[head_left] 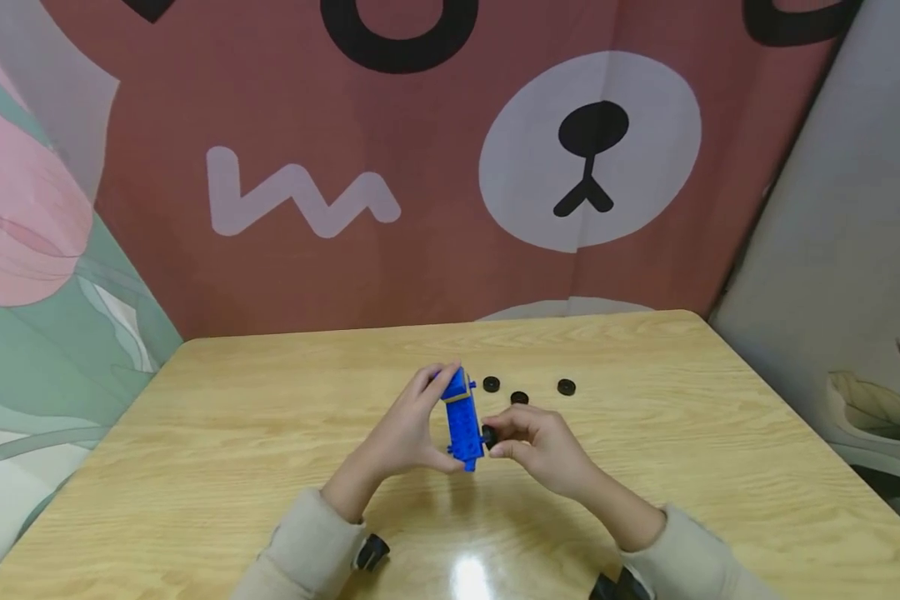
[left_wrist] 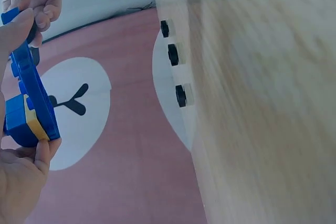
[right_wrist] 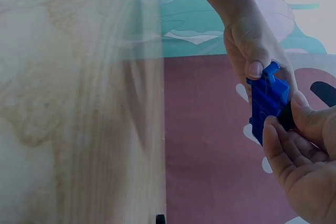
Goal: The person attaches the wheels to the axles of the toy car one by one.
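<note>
A blue toy car body (head_left: 463, 423) built of bricks, with a thin yellow layer near one end, is held above the table. My left hand (head_left: 408, 425) grips it by its two ends between thumb and fingers. My right hand (head_left: 543, 450) pinches a small black wheel (head_left: 489, 437) against the side of the body, at the end nearer me. Whether the wheel sits on its axle cannot be told. In the left wrist view the blue body (left_wrist: 32, 87) shows studs and the yellow strip. In the right wrist view the right fingers partly cover the wheel (right_wrist: 286, 116).
Three black wheels lie on the wooden table (head_left: 270, 417) beyond the hands: a left one (head_left: 491, 383), a middle one (head_left: 519, 398) and a right one (head_left: 566, 387). A patterned curtain (head_left: 360, 275) with a bear print hangs behind the table's far edge.
</note>
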{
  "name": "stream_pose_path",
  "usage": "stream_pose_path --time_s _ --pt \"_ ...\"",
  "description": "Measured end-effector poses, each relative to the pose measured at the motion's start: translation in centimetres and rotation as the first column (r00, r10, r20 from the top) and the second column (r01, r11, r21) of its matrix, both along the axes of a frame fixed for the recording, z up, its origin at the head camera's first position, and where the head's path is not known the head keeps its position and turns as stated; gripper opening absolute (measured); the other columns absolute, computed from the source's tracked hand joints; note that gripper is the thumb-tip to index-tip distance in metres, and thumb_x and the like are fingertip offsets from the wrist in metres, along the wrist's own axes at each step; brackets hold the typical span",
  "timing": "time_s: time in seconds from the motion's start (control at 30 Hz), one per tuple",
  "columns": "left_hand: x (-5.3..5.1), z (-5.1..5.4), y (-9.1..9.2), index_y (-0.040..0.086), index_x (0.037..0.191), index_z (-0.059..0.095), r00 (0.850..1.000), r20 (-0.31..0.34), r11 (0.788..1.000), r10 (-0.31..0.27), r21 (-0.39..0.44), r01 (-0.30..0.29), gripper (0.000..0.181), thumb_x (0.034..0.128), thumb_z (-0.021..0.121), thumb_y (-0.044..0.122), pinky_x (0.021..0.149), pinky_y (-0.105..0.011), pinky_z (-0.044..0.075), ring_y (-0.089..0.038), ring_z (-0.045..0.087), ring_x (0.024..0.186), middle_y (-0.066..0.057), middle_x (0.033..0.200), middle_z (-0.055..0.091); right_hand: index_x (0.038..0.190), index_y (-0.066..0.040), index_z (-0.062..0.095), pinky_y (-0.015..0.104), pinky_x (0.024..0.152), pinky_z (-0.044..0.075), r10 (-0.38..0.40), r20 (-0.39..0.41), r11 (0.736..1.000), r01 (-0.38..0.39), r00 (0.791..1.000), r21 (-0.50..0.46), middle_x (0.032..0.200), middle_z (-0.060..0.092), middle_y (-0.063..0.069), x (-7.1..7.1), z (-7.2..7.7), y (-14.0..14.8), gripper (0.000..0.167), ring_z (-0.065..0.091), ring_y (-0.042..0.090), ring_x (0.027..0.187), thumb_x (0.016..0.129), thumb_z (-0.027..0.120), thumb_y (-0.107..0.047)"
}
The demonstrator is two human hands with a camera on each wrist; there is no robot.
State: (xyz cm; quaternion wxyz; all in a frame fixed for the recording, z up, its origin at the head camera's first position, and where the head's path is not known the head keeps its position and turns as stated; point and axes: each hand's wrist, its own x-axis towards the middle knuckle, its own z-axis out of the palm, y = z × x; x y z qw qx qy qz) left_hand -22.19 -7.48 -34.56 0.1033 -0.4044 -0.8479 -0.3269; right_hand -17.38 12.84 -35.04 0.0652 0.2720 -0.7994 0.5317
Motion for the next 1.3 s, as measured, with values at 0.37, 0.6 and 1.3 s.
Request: stream_pose_path --time_s 0.37,0.6,1.3 --pt "0.1 0.2 -0.1 0.005 0.135 0.026 0.995 -0.092 0.999 -0.038 -0.007 0.037 0.11 0.0443 0.084 0.03 0.087 -0.04 0.038 -0.025 0.039 0.108 -0.014 0.125 0.033 0.096 0.005 0.061 0.023 0.069 0.047 -0.016 -0.041 0.997 0.018 0.999 0.07 0.085 0.059 0.005 0.3 0.1 -0.4 0.023 0.057 0.014 0.073 0.073 0.064 0.001" --pt "0.0 0.2 -0.2 0.006 0.135 0.026 0.997 -0.065 0.998 -0.043 0.035 0.046 0.109 0.0452 0.084 0.028 0.086 -0.041 0.038 -0.025 0.038 0.109 -0.014 0.126 0.031 0.094 0.004 0.061 0.024 0.069 0.047 -0.019 -0.074 0.997 0.024 0.997 0.076 0.084 0.059 0.005 0.3 0.5 -0.4 0.021 0.057 0.013 0.072 0.073 0.064 0.001" --pt "-0.1 1.1 -0.8 0.017 0.137 0.022 0.998 0.024 0.995 -0.06 0.081 0.057 0.109 0.0481 0.083 0.034 0.087 -0.041 0.037 -0.02 0.037 0.11 -0.008 0.126 0.031 0.099 0.005 0.056 0.025 0.068 0.048 0.067 0.171 0.998 -0.069 0.983 0.005 0.088 0.059 0.01 -0.1 1.7 -0.7 0.024 0.058 0.016 0.079 0.079 0.061 -0.007"
